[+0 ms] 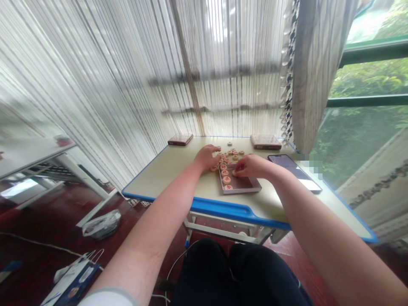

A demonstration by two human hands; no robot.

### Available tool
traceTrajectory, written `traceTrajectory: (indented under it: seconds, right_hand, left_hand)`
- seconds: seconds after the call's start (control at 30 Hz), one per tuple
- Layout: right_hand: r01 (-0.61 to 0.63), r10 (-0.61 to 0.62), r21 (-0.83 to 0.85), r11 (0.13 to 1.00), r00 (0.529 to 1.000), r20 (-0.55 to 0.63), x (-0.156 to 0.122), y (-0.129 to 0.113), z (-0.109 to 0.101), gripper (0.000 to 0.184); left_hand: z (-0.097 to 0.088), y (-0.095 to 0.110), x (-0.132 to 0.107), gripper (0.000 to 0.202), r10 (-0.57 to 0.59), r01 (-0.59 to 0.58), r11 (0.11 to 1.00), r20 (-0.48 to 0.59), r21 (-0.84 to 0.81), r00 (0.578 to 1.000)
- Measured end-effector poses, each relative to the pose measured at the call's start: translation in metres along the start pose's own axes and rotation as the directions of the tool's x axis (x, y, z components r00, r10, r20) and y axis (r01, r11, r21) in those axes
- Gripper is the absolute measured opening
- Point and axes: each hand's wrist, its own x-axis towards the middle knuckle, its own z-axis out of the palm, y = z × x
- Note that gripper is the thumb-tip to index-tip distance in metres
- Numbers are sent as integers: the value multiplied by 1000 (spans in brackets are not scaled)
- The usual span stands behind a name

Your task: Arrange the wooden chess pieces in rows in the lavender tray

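A shallow open box (242, 191) lies on the desk with a column of round Chinese chess pieces (226, 179) along its left side, their red characters facing up. My right hand (251, 165) reaches over the box's far right part, its fingers pinched on a single chess piece (234, 173) just inside. Beyond the box is a loose pile of more chess pieces (230, 153). At the pile's left edge rests my left hand (207, 157), fingers bent and apart, close to some pieces; its fingertips are partly hidden among them.
A phone (295, 172) lies on the desk (159, 174) to the right. Two flat brown boxes stand at the back corners, one left (180, 139) and one right (265, 142). Striped curtains hang behind. On the floor at left are a plastic bag (102, 224) and a paper bag (75, 282).
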Motion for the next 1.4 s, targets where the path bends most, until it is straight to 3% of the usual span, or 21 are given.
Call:
traceTrajectory:
  seconds: [0.17, 0.43, 0.9, 1.4]
  right_hand:
    - [-42, 41, 18, 999, 999, 28, -8, -6, -9, 31]
    - [121, -164, 190, 974, 959, 230, -24, -27, -21, 35]
    - [142, -173, 154, 978, 962, 212, -24, -32, -15, 28]
    - [149, -197, 233, 961, 961, 196, -22, -29, -11, 22]
  left_hand:
    - [0, -2, 1, 31, -3, 3, 1000, 14, 13, 1000]
    - [-1, 0, 1, 29, -16, 14, 999, 67, 35, 998]
    - [-6, 4, 1, 29, -51, 46, 998, 116, 47, 992]
    - [-3, -1, 2, 27, -48, 39, 997, 133, 71, 990]
